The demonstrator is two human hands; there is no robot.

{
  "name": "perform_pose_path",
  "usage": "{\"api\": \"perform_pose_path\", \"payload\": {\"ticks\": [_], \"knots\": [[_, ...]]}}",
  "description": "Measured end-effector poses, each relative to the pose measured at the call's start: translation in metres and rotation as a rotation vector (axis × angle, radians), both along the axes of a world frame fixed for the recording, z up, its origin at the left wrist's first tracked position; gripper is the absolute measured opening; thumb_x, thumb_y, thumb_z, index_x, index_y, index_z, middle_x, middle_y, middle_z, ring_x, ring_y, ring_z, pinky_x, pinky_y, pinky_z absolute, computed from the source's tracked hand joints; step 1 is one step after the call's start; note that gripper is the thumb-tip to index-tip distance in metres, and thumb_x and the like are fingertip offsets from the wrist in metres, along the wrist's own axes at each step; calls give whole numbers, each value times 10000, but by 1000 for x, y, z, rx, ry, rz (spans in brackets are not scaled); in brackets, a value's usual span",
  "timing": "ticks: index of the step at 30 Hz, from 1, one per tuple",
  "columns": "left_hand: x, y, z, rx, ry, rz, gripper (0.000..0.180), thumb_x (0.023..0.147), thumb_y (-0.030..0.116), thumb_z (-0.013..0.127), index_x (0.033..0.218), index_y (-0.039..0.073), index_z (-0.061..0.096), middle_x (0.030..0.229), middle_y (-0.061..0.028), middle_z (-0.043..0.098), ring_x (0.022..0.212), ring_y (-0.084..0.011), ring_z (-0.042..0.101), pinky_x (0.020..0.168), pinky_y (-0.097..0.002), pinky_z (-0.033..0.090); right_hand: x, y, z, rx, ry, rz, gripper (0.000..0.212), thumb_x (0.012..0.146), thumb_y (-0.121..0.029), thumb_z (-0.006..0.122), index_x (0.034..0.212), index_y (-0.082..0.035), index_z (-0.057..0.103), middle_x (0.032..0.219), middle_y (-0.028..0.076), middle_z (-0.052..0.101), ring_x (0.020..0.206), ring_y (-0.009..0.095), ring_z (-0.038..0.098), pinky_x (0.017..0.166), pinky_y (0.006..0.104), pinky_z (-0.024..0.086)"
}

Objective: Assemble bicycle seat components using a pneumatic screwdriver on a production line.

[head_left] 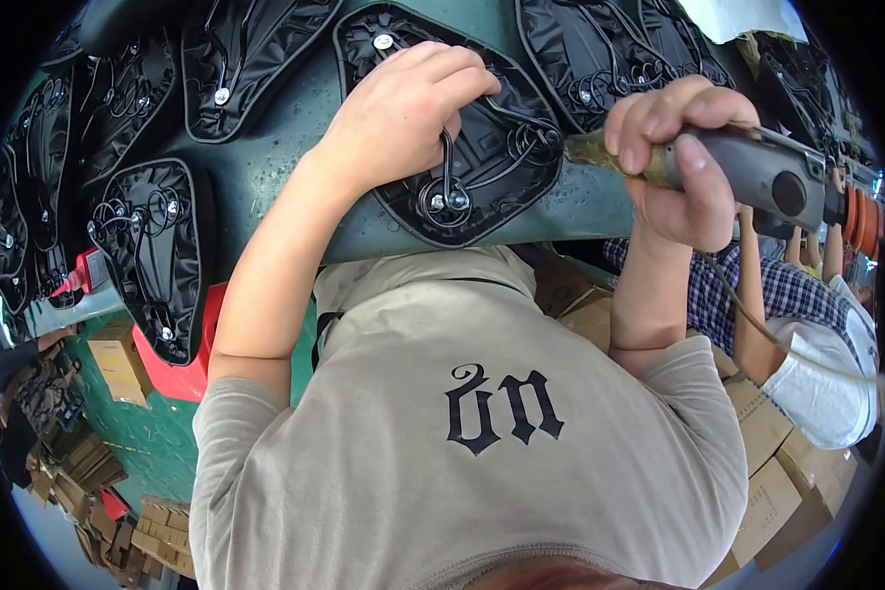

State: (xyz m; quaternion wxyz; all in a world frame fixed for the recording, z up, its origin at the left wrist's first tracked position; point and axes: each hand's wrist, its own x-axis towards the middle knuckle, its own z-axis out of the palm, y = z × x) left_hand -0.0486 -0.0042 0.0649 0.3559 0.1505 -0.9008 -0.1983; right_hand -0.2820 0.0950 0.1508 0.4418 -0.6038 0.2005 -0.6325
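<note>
Work piece: an upturned black saddle [492, 157], lying on the green desk [251, 187]; it serves as landmark. Left hand [398, 118] lies over the saddle, fingers curled closed around its wire frame [448, 169]. Right hand [683, 167], just right of the saddle, is wrapped round a grey power tool [757, 167]; the tool's tip is at the saddle's right edge, contact unclear.

Containers: red bottle [92, 267] with pointed nozzle, well left of the saddle; fill level not discernible. Red bin [175, 379], left of and lower than the saddle; interior hidden. Cardboard carton [121, 359], further left of the saddle, contents not visible. Cardboard boxes [769, 501], right of and below the saddle; contents likewise unseen.
</note>
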Motion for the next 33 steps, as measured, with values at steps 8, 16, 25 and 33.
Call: {"api": "perform_pose_path", "payload": {"ticks": [8, 16, 25, 33], "knots": [[2, 5, 2, 26, -47, 51, 379, 729, -86, 632, 1083, 47, 653, 1119, -115, 680, 1084, -350, 643, 919, -431, 538, 9, 4, 15, 73, -12, -83, 346, 904, -30, 497, 1238, 34, 559, 1113, 245, 610, 696, 223, 625, 705, 436, 522], [9, 77, 13, 70, -118, 586, 424, 736, 59, 736, 1101, -16, 533, 1061, -214, 533, 1011, -415, 532, 878, -487, 453, -17, 47, 77, -71, 165, -58, 507, 895, -150, 503, 1374, 16, 525, 1157, 165, 522, 750, 171, 605, 716, 382, 494], [26, 61, -5, 169, -33, 587, 493, 692, 43, 725, 1148, -3, 543, 1063, -192, 551, 945, -398, 600, 803, -455, 521, 29, 28, 48, -103, 250, 35, 450, 932, -71, 526, 1372, -14, 455, 1111, 182, 526, 730, 207, 629, 708, 420, 539], [28, 63, -11, 115, 65, 569, 512, 653, 27, 728, 1129, 7, 541, 1026, -182, 543, 892, -386, 608, 776, -448, 530, 73, 36, 17, 97, 312, -168, 334, 942, -93, 650, 1220, -66, 467, 1032, 151, 540, 680, 217, 613, 680, 423, 529]]}}
